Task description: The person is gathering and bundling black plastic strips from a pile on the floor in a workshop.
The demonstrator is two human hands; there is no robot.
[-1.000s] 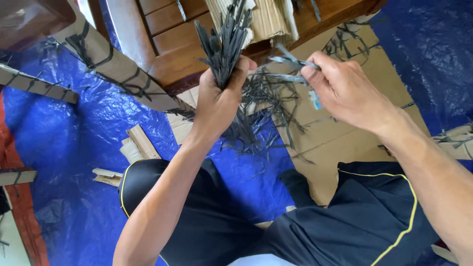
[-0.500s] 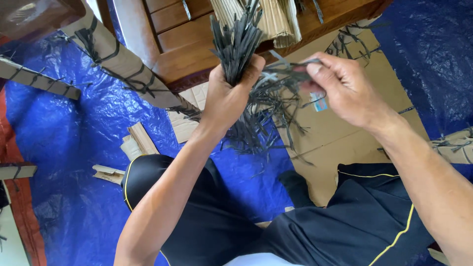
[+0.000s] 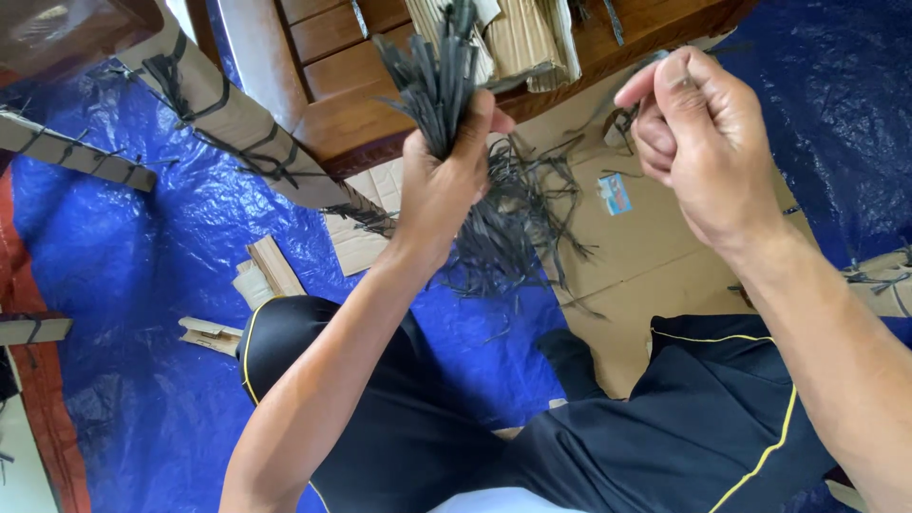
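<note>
My left hand (image 3: pixel 446 185) grips a thick bundle of thin dark grey strips (image 3: pixel 437 81) around its middle; the strips fan out above the fist and hang down loosely below it (image 3: pixel 508 237). My right hand (image 3: pixel 708 142) is raised to the right of the bundle, fingers pinched on a single dark strip (image 3: pixel 655 62) that runs toward the bundle. My legs in black shorts with yellow piping (image 3: pixel 665 427) fill the bottom of the view.
A blue tarp (image 3: pixel 142 275) covers the floor, with flat cardboard (image 3: pixel 655 247) on it. A wooden piece of furniture (image 3: pixel 332 85) stands ahead. Cardboard strips bound with dark ties (image 3: pixel 218 114) lie to the left. Small wood offcuts (image 3: pixel 266 275) and a small coloured box (image 3: pixel 615 193) lie nearby.
My right hand has pulled away from the bundle, up and to the right, drawing out one strip. The left hand stays closed on the bundle.
</note>
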